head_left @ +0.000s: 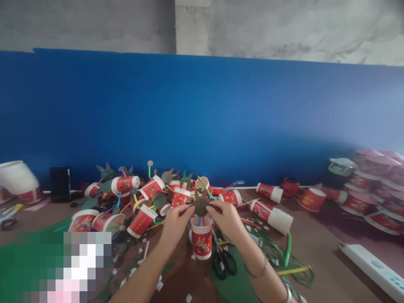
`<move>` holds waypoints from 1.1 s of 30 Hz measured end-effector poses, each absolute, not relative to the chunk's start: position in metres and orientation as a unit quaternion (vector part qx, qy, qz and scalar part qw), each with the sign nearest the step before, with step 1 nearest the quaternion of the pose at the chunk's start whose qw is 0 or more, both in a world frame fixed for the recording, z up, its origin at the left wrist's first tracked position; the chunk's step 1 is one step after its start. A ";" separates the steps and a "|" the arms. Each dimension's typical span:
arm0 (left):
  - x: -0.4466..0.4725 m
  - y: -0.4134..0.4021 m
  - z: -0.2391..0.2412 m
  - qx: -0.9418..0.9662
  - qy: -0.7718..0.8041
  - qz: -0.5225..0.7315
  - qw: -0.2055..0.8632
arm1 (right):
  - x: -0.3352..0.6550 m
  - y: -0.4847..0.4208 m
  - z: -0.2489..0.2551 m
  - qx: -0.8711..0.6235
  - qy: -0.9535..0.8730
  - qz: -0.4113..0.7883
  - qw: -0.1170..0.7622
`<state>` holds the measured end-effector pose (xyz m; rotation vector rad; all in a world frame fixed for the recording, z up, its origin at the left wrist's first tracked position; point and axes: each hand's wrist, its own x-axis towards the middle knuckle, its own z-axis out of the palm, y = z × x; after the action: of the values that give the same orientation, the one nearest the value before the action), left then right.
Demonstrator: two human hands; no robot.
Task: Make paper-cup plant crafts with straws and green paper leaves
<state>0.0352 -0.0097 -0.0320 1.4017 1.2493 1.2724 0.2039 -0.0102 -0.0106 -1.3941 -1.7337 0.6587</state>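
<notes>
Between my hands is a dark green paper cutout, round with pointed leaf-like tips on top. My left hand pinches its left edge, and my right hand pinches its right edge. Just below it stands an upright red-and-white paper cup, with blue and reddish straw-like pieces showing at its mouth. Whether the cutout is fixed to them I cannot tell. Black-handled scissors lie beside the cup, under my right forearm, partly on green paper.
Behind my hands lies a heap of red paper cups with straws and green cutouts. A nested cup stack lies to the right. Pink-topped cups are piled at far right, near a white power strip. Paper scraps litter the brown table.
</notes>
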 end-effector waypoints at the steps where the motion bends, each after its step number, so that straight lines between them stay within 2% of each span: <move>1: 0.035 -0.010 -0.032 0.558 0.499 0.510 0.424 | 0.204 -0.010 -0.011 -0.552 -0.685 0.261 0.396; 5: 0.036 -0.010 -0.034 0.544 0.486 0.525 0.438 | 0.205 -0.009 -0.012 -0.544 -0.691 0.267 0.394; 11: 0.037 -0.008 -0.039 0.540 0.466 0.525 0.464 | 0.200 -0.008 -0.012 -0.529 -0.661 0.364 0.388; 21: 0.039 -0.017 -0.026 0.569 0.485 0.530 0.400 | 0.199 -0.015 -0.005 -0.548 -0.703 0.263 0.368; 28: 0.035 -0.010 -0.030 0.536 0.487 0.540 0.429 | 0.197 -0.011 -0.008 -0.508 -0.706 0.291 0.399; 33: 0.034 -0.007 -0.035 0.531 0.491 0.540 0.430 | 0.195 -0.006 -0.018 -0.541 -0.681 0.293 0.396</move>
<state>0.0337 -0.0075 -0.0351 1.3248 1.2260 1.3485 0.1953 -0.0061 -0.0183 -1.3723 -1.7270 0.7435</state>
